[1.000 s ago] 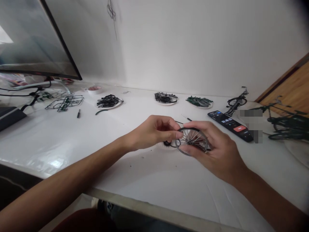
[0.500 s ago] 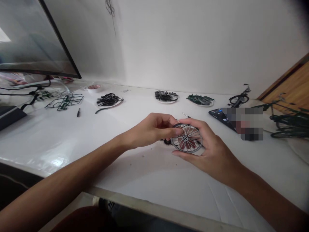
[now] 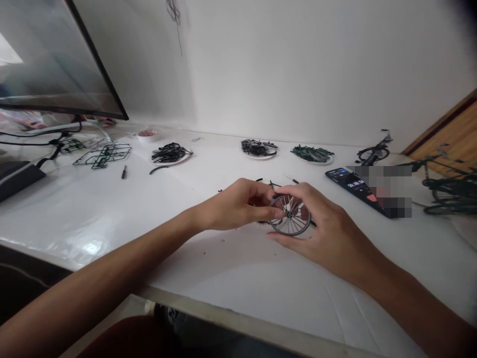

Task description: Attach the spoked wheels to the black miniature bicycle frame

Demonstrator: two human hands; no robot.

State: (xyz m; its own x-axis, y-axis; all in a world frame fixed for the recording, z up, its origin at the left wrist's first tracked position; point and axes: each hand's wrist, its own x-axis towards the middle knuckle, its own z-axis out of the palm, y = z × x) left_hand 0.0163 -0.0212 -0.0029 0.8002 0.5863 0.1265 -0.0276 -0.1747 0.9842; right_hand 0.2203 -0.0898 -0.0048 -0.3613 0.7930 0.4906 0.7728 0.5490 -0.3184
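Observation:
A small grey spoked model bicycle wheel (image 3: 289, 215) is held between both hands above the white table. My left hand (image 3: 248, 204) pinches it from the left, thumb on the spokes close to the hub and fingers behind. Curved round the right rim, my right hand (image 3: 320, 214) grips it with thumb below and fingertips on top. Dark parts show behind the wheel and the hands, mostly covered, so their kind is hard to make out. Just beyond lies a thin screwdriver (image 3: 290, 177).
Plates of black parts (image 3: 169, 153), dark grey parts (image 3: 258, 147) and green parts (image 3: 312, 153) stand along the wall. Green part frames (image 3: 102, 156) and a small black-handled tool (image 3: 124, 172) lie left. A phone (image 3: 357, 191) and model bicycles (image 3: 452, 181) are right, a monitor (image 3: 55, 59) left.
The view has shifted slightly. The wheel has turned a little in my hands, and my left thumb sits nearer the hub. More of the dark parts shows behind my hands.

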